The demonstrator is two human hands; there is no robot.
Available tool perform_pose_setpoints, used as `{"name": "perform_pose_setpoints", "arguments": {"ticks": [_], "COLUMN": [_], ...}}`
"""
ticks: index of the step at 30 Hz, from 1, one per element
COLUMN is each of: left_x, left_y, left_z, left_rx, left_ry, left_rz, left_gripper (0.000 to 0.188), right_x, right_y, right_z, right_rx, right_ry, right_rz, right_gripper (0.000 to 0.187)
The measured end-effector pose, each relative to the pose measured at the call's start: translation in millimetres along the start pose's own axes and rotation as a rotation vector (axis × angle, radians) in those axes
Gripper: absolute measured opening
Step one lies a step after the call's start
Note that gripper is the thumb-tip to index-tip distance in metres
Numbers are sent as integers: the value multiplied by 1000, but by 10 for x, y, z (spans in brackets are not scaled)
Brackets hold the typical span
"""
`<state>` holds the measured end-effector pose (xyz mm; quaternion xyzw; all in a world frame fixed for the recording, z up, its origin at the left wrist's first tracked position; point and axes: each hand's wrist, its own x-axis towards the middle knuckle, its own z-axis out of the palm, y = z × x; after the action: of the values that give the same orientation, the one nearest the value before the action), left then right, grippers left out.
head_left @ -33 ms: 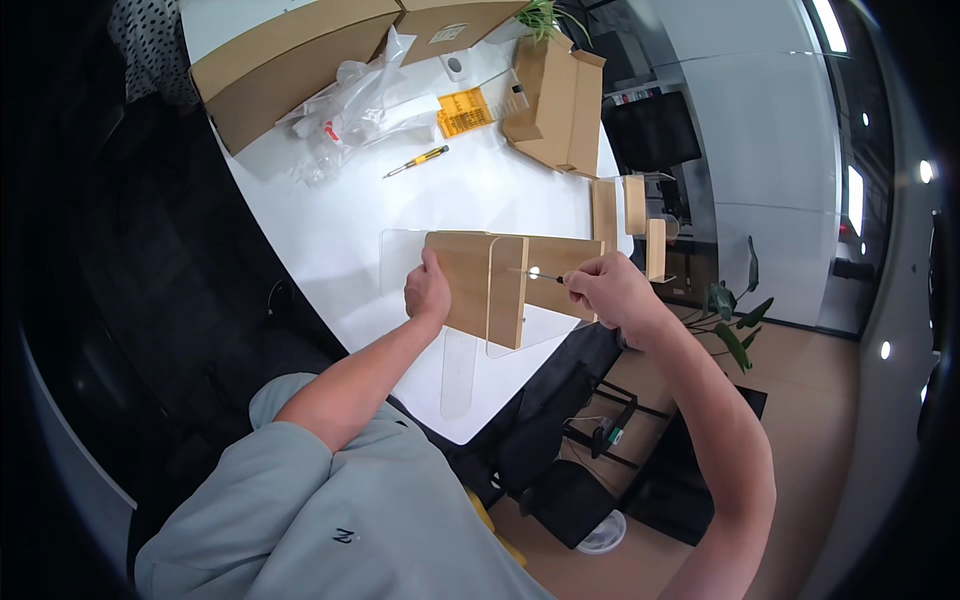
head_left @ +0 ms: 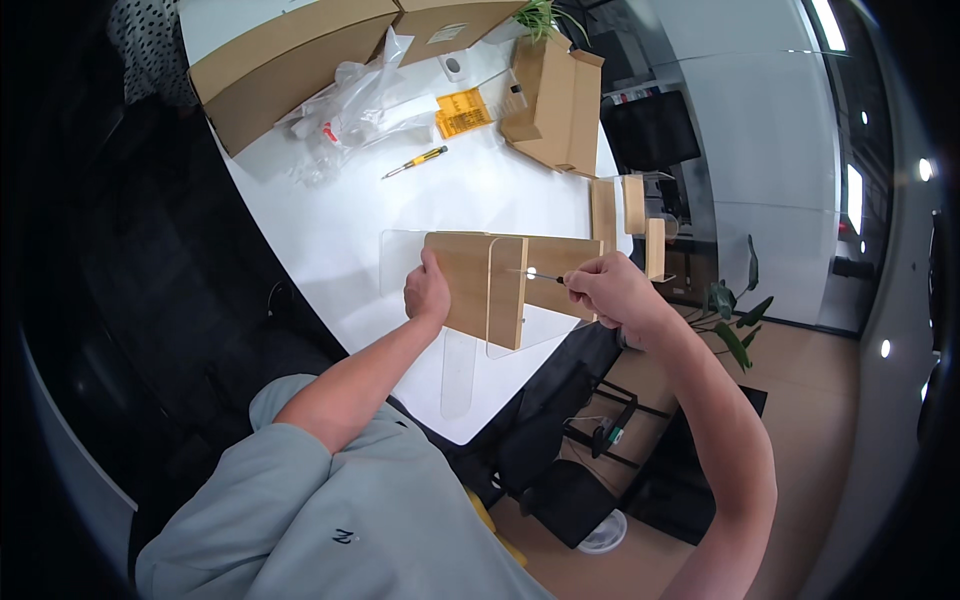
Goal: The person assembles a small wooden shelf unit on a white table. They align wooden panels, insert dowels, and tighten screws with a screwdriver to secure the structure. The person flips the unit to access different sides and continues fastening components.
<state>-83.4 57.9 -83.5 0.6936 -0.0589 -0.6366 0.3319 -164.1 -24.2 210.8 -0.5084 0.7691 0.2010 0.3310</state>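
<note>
At the near part of the white table [head_left: 330, 230] stand two light wooden boards, a front board [head_left: 460, 280] and a rear board [head_left: 568, 255], with clear acrylic sheet around them. My left hand [head_left: 428, 290] grips the left edge of the front board; its fingertips are partly hidden behind it. Closed round a screwdriver [head_left: 546, 277], my right hand [head_left: 612, 285] covers most of the handle. The thin shaft points left at the front board's right edge, where a clear panel overlaps; whether the tip sits in a screw is too small to tell.
A yellow-handled screwdriver [head_left: 415, 162] lies beyond the boards. Plastic bags [head_left: 350, 115], an orange printed card [head_left: 462, 113] and cardboard boxes [head_left: 555, 105] are farther back. Wooden pieces [head_left: 604, 205] stand at the right edge; a clear strip [head_left: 458, 375] lies near the front corner.
</note>
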Motion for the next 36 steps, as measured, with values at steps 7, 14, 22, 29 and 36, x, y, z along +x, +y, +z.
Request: {"name": "perform_pose_setpoints", "arguments": {"ticks": [7,14,22,29,36], "left_x": [139,173,47,51,170], "left_y": [-43,-35,84,-27,-85], "left_z": [59,97,49,19,124], "left_rx": [-30,9,50,64,-21], "left_ry": [-46,-16,-19,-7,-28], "left_rz": [-25,-20,-6,-25,-32], "left_gripper": [85,87,85,84,85], "right_x": [-73,-220,-36,50,-72], "right_y": [119,169,307,-52,-15], "right_z": [143,133,192,16,112], "right_rx": [-551,-1076,-750,-39,-215], "right_ry": [292,541,467,-45,138], "right_rz": [-553,-1064,-808,38,-254], "right_gripper": [23,8,6,25,31]}}
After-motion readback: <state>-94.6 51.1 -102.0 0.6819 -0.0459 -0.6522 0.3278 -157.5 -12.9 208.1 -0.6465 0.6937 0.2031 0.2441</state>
